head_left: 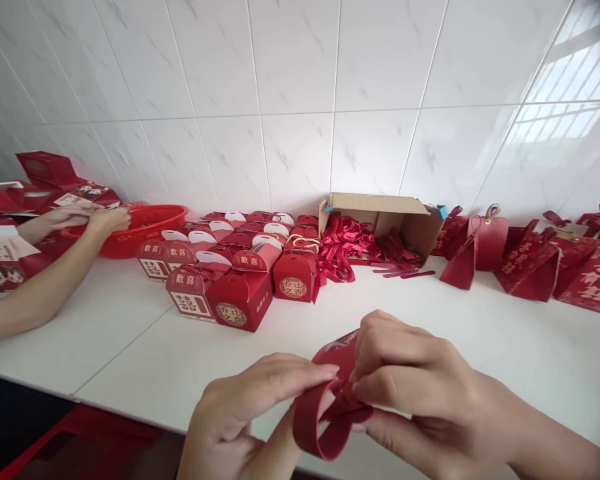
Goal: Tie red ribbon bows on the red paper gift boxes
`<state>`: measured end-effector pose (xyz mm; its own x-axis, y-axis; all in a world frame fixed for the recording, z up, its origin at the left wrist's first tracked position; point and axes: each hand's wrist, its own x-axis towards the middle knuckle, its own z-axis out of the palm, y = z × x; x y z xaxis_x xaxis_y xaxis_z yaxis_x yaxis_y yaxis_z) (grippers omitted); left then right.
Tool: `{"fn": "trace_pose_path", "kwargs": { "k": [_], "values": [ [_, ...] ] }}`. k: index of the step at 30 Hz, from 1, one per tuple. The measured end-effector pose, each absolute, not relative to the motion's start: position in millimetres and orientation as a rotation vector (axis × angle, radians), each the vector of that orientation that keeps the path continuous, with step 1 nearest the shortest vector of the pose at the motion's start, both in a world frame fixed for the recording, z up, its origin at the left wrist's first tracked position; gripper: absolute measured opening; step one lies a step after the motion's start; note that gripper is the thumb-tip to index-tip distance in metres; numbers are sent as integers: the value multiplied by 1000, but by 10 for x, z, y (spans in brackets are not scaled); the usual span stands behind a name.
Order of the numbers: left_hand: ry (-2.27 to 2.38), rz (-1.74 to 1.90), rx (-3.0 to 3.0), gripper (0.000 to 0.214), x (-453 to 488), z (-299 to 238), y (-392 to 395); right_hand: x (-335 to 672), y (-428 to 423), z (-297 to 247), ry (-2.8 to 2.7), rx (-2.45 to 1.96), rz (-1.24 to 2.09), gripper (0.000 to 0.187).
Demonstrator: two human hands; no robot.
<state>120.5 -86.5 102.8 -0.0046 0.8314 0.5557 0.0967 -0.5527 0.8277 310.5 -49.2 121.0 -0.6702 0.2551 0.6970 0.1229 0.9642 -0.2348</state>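
Observation:
Close in front of me, both hands are on a small red gift box (337,348) with a looped dark red strap (310,427). My left hand (250,413) grips the box from the left, its thumb lying along the top beside the loop. On the other side, my right hand (420,393) pinches the strap near its base, fingers curled together. Most of the box is hidden behind my hands, so I cannot tell whether its lower part touches the table.
Several red candy boxes (240,300) stand left of centre. A cardboard box (380,200) on its side holds red ribbons (347,237) and straps (403,250). Finished-looking red bags (525,267) line the right. At far left, another person's hands (105,220) reach into a red basket (155,217).

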Motion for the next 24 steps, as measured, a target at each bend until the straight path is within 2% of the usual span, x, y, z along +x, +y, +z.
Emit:
{"fn": "trace_pose_path", "kwargs": {
  "k": [5, 11, 16, 24],
  "values": [
    [866, 1529, 1820, 27, 1161, 1045, -833, 3094, -481, 1203, -2299, -287, 230, 2],
    [797, 1416, 1986, 28, 1108, 1076, -792, 3111, -442, 1167, -2259, -280, 117, 4],
    [560, 1386, 1990, 22, 1081, 1052, -712, 3118, -419, 1153, -2213, -159, 61, 6],
    [519, 1600, 2023, 27, 1136, 920, -579, 3040, -380, 1105, -2053, -189, 107, 11]
  ]
}}
